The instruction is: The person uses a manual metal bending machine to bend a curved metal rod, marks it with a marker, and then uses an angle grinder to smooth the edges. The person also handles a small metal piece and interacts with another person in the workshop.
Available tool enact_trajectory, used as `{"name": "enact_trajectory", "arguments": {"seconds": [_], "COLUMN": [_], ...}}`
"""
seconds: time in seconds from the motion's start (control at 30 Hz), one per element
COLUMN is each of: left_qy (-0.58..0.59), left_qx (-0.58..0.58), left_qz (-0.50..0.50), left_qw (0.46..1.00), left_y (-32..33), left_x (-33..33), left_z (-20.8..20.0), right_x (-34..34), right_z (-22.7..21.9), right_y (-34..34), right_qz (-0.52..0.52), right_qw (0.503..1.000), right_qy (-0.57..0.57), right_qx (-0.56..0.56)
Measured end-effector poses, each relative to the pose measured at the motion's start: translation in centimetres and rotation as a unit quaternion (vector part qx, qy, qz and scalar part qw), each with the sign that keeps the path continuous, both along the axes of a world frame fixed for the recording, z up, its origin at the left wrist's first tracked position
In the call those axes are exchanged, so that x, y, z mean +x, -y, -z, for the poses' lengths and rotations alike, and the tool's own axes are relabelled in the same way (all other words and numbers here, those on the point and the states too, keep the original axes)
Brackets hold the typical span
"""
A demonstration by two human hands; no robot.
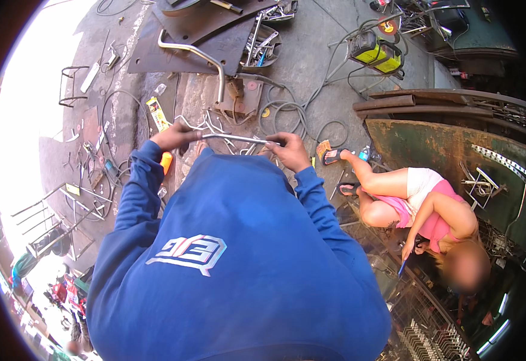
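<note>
Grey workshop floor (308, 51), strewn with cables and metal pieces, spreads around a person in a blue sweatshirt (245, 204), viewed from above. Both hands are closed on a thin, shiny metal rod (234, 139): the left hand (177, 137) grips its left end, the right hand (290, 151) its right end, holding it crosswise before the body. Bent rods (216, 125) lie just beyond it. Farther up sits a dark metal plate (154, 51); at upper right, a yellow-green machine (374, 54). Another person in pink (440, 225) sits to the right, holding something blue.
</note>
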State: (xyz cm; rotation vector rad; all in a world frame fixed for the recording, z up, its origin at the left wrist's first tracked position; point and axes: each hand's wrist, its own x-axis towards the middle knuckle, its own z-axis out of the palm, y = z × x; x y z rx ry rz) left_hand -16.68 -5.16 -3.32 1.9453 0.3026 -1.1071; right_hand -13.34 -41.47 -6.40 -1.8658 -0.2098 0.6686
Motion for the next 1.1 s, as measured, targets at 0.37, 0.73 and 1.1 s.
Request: {"name": "enact_trajectory", "arguments": {"seconds": [0.37, 0.73, 1.1], "left_qy": [0.048, 0.146, 0.169], "left_qx": [0.075, 0.109, 0.088], "left_qz": [-0.411, -0.374, -0.334], "left_qw": [0.907, 0.909, 0.923], "left_y": [4.5, -3.2, -5.7], "left_x": [-13.2, -5.7, -2.2], "left_z": [8.3, 17.4, 20.4], "right_x": [12.6, 21.9, -3.5], "right_z": [25.4, 38.2, 31.3], "right_y": [-3.1, -8.6, 24.0], "right_qz": [0.370, 0.445, 0.058], "right_qw": [0.749, 0.549, 0.911], "right_qy": [-0.510, -0.575, -0.237], "right_qx": [0.205, 0.414, -0.333]}}
